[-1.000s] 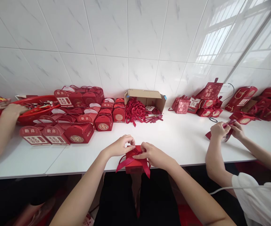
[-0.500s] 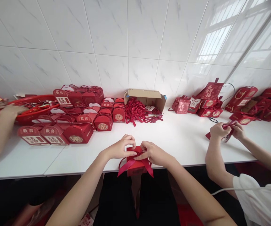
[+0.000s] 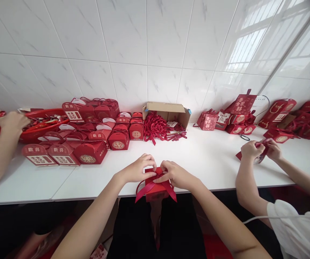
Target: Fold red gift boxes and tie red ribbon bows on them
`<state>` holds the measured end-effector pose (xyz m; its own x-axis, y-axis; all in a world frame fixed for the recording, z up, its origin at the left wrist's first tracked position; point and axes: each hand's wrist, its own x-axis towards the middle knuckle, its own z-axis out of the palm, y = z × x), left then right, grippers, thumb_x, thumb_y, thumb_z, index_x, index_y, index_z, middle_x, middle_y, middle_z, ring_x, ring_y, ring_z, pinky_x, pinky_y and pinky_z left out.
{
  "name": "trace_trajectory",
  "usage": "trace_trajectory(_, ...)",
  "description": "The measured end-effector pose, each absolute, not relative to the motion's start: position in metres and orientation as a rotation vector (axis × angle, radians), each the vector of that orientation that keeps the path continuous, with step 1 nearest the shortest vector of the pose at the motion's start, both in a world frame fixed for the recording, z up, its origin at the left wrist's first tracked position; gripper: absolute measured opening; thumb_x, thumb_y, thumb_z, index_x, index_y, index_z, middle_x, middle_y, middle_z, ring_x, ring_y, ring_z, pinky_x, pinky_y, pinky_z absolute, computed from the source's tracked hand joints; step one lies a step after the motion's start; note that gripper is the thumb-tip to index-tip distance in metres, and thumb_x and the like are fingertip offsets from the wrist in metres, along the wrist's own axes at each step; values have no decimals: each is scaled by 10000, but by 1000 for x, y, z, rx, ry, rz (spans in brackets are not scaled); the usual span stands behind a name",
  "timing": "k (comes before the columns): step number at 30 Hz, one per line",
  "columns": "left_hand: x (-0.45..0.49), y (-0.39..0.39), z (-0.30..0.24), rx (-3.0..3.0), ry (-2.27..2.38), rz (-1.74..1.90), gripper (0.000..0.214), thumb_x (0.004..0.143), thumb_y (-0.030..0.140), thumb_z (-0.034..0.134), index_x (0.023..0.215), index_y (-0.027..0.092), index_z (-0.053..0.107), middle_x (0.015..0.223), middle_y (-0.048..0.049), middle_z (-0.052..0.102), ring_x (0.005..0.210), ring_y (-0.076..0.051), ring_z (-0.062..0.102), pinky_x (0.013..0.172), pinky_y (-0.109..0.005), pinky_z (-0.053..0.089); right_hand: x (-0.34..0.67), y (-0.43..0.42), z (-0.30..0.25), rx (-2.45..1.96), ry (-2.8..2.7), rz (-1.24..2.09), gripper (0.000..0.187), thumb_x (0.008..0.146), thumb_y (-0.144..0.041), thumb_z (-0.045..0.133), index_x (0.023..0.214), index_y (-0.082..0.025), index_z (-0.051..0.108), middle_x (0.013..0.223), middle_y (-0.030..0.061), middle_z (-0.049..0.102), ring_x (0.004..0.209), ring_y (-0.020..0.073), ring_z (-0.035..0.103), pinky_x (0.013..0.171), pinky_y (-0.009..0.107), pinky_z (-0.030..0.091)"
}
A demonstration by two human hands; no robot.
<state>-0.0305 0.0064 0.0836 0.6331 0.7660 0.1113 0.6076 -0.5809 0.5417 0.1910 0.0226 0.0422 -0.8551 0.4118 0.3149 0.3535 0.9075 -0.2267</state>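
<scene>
A small red gift box (image 3: 157, 196) stands at the table's front edge, right before me. A shiny dark pink ribbon (image 3: 147, 190) lies across its top, its two tails hanging down over the front. My left hand (image 3: 136, 169) pinches the ribbon from the left, thumb and fingertips close together. From the right, my right hand (image 3: 176, 175) pinches the ribbon near its middle. Between the fingertips a bit of the red top shows; the knot itself is partly hidden by my fingers.
Rows of red boxes (image 3: 90, 153) stand at left, beside a red basin (image 3: 49, 124) of wrapped sweets. A cardboard box (image 3: 168, 107) with a heap of ribbons (image 3: 155, 126) is behind. Other people's hands (image 3: 13, 124) work at left, and another person's hands (image 3: 251, 149) at right.
My hands have hardly moved at the ribbon. At the left, the other person's hands have come up from the basin and closer together, with a small wrapped thing held.
</scene>
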Motion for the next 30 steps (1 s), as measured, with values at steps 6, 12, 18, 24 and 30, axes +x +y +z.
trace_trajectory(6, -31, 7, 82, 2436, 1069, 415, 128, 823, 340, 569, 818, 221, 613, 1020, -49, 508, 1063, -221, 439, 911, -332, 416, 191, 22, 45, -576, -2723, 229, 479, 785, 34, 530, 1032, -338, 704, 855, 11, 409, 782, 151, 376, 738, 275, 377)
trace_trajectory(12, -32, 5, 77, 2351, 978, 481, 166, 792, 344, 611, 736, 205, 540, 1017, -43, 522, 1074, -216, 434, 931, -329, 402, 192, 22, 44, -529, -2640, 283, 451, 802, 25, 516, 969, -334, 732, 858, 17, 388, 765, 144, 401, 718, 267, 397)
trace_trajectory(18, -35, 15, 65, 2334, 1028, 641, 182, 816, 331, 577, 712, 199, 506, 900, -33, 571, 968, -198, 479, 913, -338, 391, 191, 21, 41, -522, -2654, 324, 398, 831, -14, 510, 965, -315, 732, 858, 16, 400, 784, 147, 397, 737, 271, 415)
trace_trajectory(24, -20, 7, 55, 2086, 1080, 803, 182, 803, 340, 590, 723, 184, 543, 905, -38, 617, 867, -176, 552, 833, -314, 444, 191, 18, 43, -554, -2652, 389, 417, 806, 19, 503, 933, -305, 731, 845, 9, 380, 801, 147, 403, 743, 274, 419)
trace_trajectory(30, -7, 1, 43, 1846, 1132, 891, 155, 795, 299, 588, 709, 172, 604, 822, -16, 655, 764, -153, 592, 745, -276, 464, 194, 19, 43, -542, -2546, 494, 357, 829, -2, 462, 887, -241, 721, 894, 33, 452, 818, 146, 464, 743, 281, 449)
